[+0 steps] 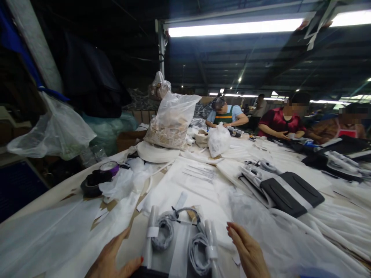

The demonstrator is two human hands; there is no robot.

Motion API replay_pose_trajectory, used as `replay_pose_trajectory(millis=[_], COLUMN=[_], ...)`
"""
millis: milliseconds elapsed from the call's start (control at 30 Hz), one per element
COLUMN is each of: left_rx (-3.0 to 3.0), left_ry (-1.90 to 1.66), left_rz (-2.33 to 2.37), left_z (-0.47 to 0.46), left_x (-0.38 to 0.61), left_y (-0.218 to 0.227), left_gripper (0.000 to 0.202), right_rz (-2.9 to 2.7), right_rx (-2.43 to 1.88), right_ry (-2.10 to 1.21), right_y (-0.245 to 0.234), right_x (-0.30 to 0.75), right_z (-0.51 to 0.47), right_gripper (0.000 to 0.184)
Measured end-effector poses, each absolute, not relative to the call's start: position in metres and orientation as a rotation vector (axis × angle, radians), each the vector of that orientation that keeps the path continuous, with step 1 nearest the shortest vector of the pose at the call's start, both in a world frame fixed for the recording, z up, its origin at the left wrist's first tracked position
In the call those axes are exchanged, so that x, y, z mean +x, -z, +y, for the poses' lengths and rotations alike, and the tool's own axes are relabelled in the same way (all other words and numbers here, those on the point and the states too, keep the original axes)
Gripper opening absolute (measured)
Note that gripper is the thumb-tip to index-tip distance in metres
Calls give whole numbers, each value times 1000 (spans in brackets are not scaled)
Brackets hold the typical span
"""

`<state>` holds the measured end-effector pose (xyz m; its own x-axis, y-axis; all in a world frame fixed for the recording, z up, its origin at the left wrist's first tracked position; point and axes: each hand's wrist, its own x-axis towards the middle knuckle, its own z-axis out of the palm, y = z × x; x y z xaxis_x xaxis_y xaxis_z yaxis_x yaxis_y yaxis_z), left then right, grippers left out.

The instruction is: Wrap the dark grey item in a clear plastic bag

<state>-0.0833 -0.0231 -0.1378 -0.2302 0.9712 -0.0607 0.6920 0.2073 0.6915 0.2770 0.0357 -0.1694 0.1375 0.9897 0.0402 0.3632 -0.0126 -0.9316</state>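
My left hand (111, 259) lies at the bottom edge with fingers stretched out and thumb spread, resting on white sheet material beside a white rolled bundle with a coiled grey cord (162, 233). My right hand (246, 251) is open too, fingers extended flat, next to a second coiled grey cord and white roll (203, 251). Neither hand grips anything. Both coils lie between the two hands on a pale work table (58, 193).
Black and white padded pieces (290, 191) lie at the right. A clear bag of tan material (171, 121) stands at the centre back, a tape roll (108, 168) at the left. Several other people work along the table's far right side. Clear plastic bags hang left.
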Motion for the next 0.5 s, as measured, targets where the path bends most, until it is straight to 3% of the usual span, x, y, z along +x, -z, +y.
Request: replay_pose_trajectory(millis=[200, 267, 367, 500], left_rx=[2187, 2329, 2366, 2385], left_ry=[-362, -191, -16, 122], left_rz=[1686, 1539, 1421, 1328], left_z=[58, 87, 118, 132], left_x=[2, 34, 67, 76], left_y=[82, 88, 107, 127], left_gripper=[42, 43, 28, 22], right_rz=[-1616, -1700, -1774, -1812], right_rx=[-1208, -1078, -951, -940], right_ry=[-1242, -1387, -1509, -1440], right_y=[168, 167, 165, 167], right_x=[238, 229, 226, 231], right_z=[110, 115, 118, 119], right_gripper=[31, 33, 35, 25])
